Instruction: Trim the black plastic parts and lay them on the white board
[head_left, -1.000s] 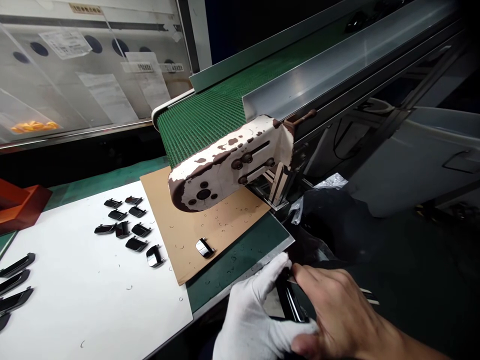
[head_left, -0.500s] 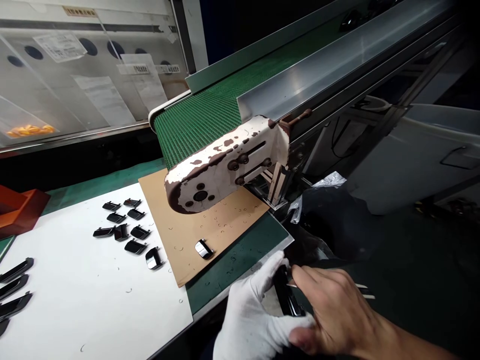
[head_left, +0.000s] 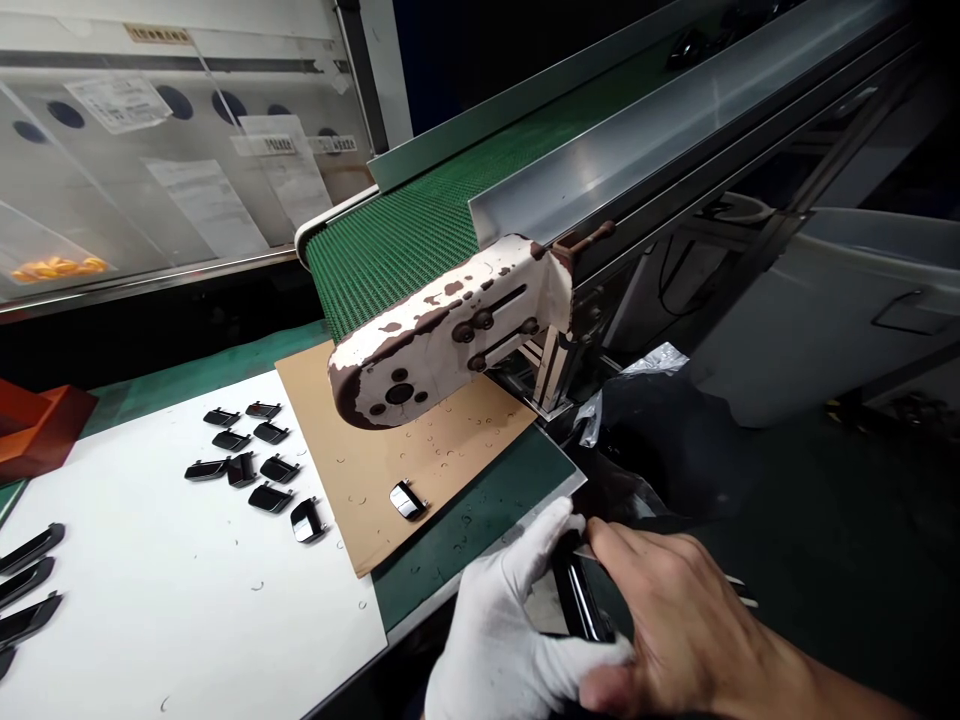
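My left hand (head_left: 510, 625), in a white glove, is closed round a long glossy black plastic part (head_left: 579, 600) just off the table's near right corner. My bare right hand (head_left: 675, 620) pinches a thin metal blade-like tool (head_left: 739, 590) and presses its tip against the top of that black part. Both hands touch each other over the part. One small black glossy piece (head_left: 407, 499) lies alone on the brown cardboard sheet (head_left: 420, 450).
Several small black pieces (head_left: 251, 455) lie on the white sheet (head_left: 187, 590); long black parts (head_left: 30, 580) sit at its left edge. A green conveyor belt (head_left: 405, 240) with a chipped white end cover (head_left: 442, 340) overhangs the cardboard. An orange tray (head_left: 37, 425) stands far left. Black plastic bag (head_left: 675, 440) at right.
Hands stay on the black part; my right hand's fingers have shifted slightly up along it. The view has drifted a little to the left.
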